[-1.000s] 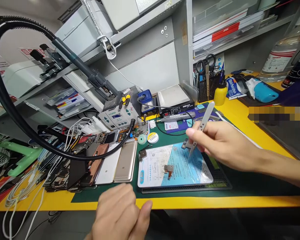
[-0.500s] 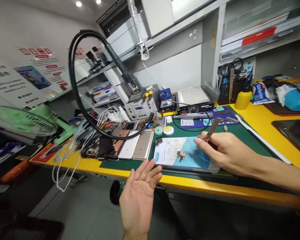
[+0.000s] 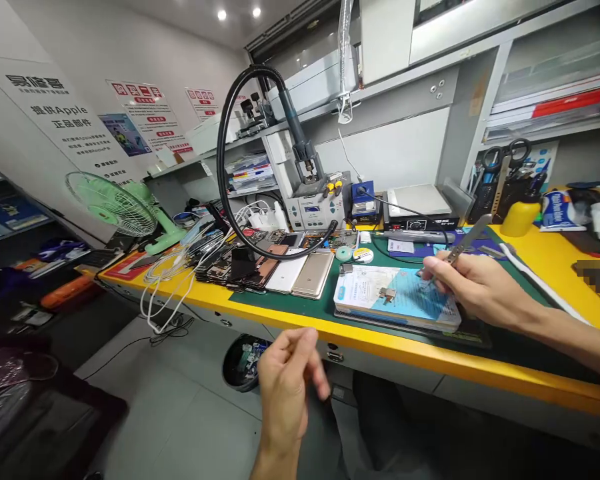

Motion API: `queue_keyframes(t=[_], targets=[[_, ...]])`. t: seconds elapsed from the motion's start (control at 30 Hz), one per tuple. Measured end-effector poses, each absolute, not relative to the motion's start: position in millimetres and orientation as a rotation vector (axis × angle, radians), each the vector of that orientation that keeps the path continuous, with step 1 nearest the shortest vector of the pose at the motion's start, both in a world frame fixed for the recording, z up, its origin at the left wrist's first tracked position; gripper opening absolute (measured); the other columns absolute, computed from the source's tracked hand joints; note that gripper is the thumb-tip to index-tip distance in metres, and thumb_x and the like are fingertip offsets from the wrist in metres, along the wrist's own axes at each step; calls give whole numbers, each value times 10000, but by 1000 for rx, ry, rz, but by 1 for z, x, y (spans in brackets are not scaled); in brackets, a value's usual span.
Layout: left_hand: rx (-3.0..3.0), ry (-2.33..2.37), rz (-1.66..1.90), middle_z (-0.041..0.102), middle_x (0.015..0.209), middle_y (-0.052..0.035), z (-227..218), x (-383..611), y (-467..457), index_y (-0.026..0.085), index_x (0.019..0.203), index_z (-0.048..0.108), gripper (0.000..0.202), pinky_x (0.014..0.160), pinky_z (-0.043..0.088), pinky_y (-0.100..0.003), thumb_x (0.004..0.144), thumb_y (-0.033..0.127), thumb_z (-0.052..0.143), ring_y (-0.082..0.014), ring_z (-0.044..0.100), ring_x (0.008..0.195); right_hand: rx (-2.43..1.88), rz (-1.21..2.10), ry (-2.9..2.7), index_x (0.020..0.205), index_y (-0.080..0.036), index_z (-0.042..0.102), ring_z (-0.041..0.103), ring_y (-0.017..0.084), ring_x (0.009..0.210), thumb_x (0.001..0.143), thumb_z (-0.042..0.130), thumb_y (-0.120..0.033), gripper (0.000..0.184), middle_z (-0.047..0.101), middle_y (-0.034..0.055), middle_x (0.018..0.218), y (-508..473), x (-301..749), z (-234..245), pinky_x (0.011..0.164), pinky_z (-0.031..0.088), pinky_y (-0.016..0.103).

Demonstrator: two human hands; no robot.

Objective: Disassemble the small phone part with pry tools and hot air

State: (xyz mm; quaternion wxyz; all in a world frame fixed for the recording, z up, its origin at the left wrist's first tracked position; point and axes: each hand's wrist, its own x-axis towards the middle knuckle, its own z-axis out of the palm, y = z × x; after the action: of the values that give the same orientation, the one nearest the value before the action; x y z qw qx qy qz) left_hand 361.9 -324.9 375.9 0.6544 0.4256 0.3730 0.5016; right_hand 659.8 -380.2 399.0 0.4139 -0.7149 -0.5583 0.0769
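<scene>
My left hand is raised in front of the table edge, fingers curled in and thumb against them; nothing shows in it, and its outer fingers are blurred. In my right hand is a pair of metal tweezers, held like a pen, the joined end pointing up and right. Its tips are mostly hidden by my fingers. Below that hand lies a thick blue-and-white pad. On the pad sit a small metal-and-dark phone part and, at the far left corner, a small dark piece.
Phones and stripped boards lie left of the pad, beside tangled white cables. A black hose arches over them from the microscope stand. Behind are a solder spool and hot plate. A bin stands below.
My left hand has gone from open, palm up, to curled with the thumb against the fingers. My right hand keeps the tweezers over the pad. The view has shifted left.
</scene>
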Motion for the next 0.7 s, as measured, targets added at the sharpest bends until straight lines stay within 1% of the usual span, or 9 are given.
queue_keyframes(t=[0.03, 0.07, 0.13, 0.17, 0.3, 0.37, 0.53, 0.6, 0.7], targets=[[957, 870, 1158, 450, 378, 72, 371, 356, -321, 152, 641, 622, 309, 301, 349, -180, 767, 356, 817, -67, 399, 290, -1798, 228, -1364, 596, -182, 552, 522, 147, 550, 965, 400, -652, 616, 590, 40, 613, -380, 662, 403, 565, 407, 298], [939, 886, 1192, 366, 338, 84, 366, 351, -317, 171, 527, 508, 444, 291, 301, -180, 786, 388, 797, -56, 335, 272, -1798, 259, -1323, 624, -173, 581, 518, 145, 534, 968, 401, -649, 614, 574, 33, 585, -379, 664, 408, 555, 410, 296], [896, 909, 1257, 281, 337, 86, 356, 339, -307, 197, 458, 327, 612, 323, 309, -182, 838, 459, 729, -47, 300, 297, -1805, 288, -1243, 690, -155, 625, 501, 140, 491, 967, 427, -633, 586, 537, 12, 531, -377, 671, 417, 519, 396, 291], [879, 915, 1268, 283, 360, 84, 351, 333, -301, 199, 468, 306, 622, 340, 319, -184, 859, 488, 696, -46, 300, 317, -1806, 294, -1213, 714, -148, 638, 501, 139, 481, 963, 449, -620, 566, 532, 8, 521, -375, 675, 421, 507, 388, 290], [903, 925, 1215, 500, 526, 48, 342, 316, -282, 170, 672, 551, 365, 386, 371, -188, 813, 433, 761, -68, 436, 414, -1792, 249, -1132, 703, -149, 648, 499, 141, 471, 938, 526, -534, 467, 547, 10, 515, -365, 695, 432, 502, 366, 302], [938, 932, 1225, 552, 569, 37, 342, 311, -275, 167, 760, 605, 291, 410, 399, -186, 775, 377, 807, -80, 489, 450, -1781, 185, -1086, 662, -159, 636, 491, 145, 465, 935, 526, -474, 431, 552, 16, 508, -362, 703, 432, 521, 373, 318], [1007, 915, 1301, 485, 495, 44, 354, 319, -260, 180, 594, 494, 435, 351, 381, -207, 795, 441, 778, -95, 457, 406, -1809, 5, -961, 462, -208, 510, 467, 163, 485, 918, 535, -428, 507, 555, 50, 500, -363, 718, 423, 558, 367, 352], [1028, 911, 1325, 438, 449, 48, 360, 331, -252, 187, 547, 457, 496, 306, 331, -214, 834, 489, 726, -95, 409, 358, -1824, -49, -921, 438, -222, 460, 462, 164, 484, 911, 542, -459, 536, 554, 55, 498, -365, 720, 419, 550, 362, 357], [1055, 896, 1374, 367, 394, 53, 368, 355, -240, 197, 492, 392, 577, 289, 245, -210, 915, 521, 613, -83, 339, 314, -1792, -64, -859, 473, -220, 476, 468, 156, 479, 918, 550, -487, 524, 544, 51, 499, -369, 718, 415, 527, 360, 356]])
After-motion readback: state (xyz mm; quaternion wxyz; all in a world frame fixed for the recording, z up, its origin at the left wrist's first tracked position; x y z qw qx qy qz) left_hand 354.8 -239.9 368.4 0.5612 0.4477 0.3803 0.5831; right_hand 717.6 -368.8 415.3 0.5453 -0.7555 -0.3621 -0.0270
